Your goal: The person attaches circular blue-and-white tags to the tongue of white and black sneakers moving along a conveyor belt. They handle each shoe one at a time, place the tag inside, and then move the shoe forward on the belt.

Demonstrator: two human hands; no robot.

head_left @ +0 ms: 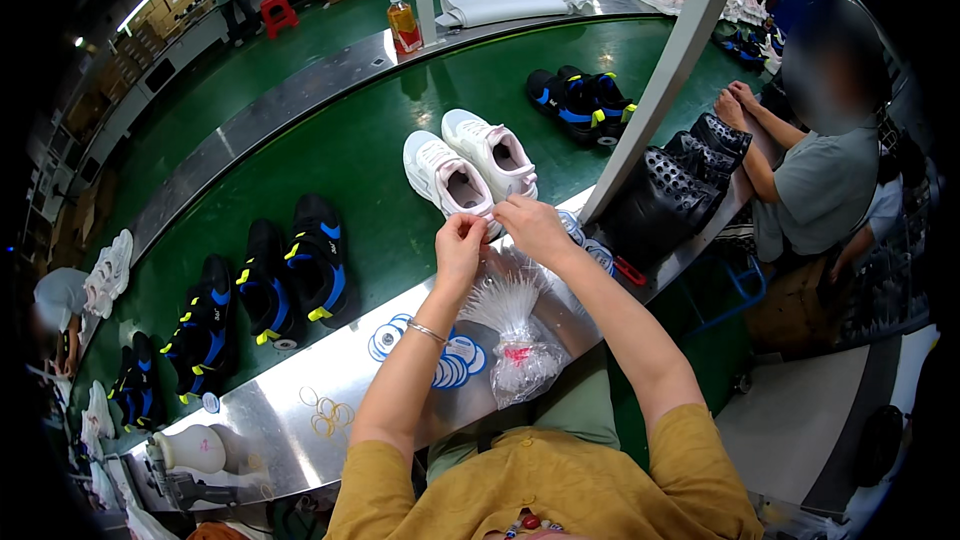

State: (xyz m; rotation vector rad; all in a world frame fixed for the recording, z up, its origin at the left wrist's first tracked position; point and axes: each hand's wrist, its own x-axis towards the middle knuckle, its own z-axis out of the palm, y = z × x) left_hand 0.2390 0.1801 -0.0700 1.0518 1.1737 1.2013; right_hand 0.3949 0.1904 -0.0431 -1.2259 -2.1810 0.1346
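A pair of white sneakers (435,172) with pale pink linings stands on the green belt, heels toward me. At the heel of the nearer shoe, my left hand (460,248) is closed in a pinch. My right hand (533,227) pinches just beside it, at the same heel. Whatever lies between the fingertips is too small to make out. Below my hands, a bundle of clear plastic tag fasteners (505,302) sticks out of a clear bag (523,370) on the metal ledge. Round blue-and-white tags (455,365) lie near my left forearm.
Black-and-blue sneakers (318,255) stand on the belt at left, with more (580,100) at far right. Yellow rubber bands (325,412) lie on the ledge (270,450). A slanted post (665,70) and a black crate-like container (670,190) flank my right. A co-worker (825,160) sits beyond.
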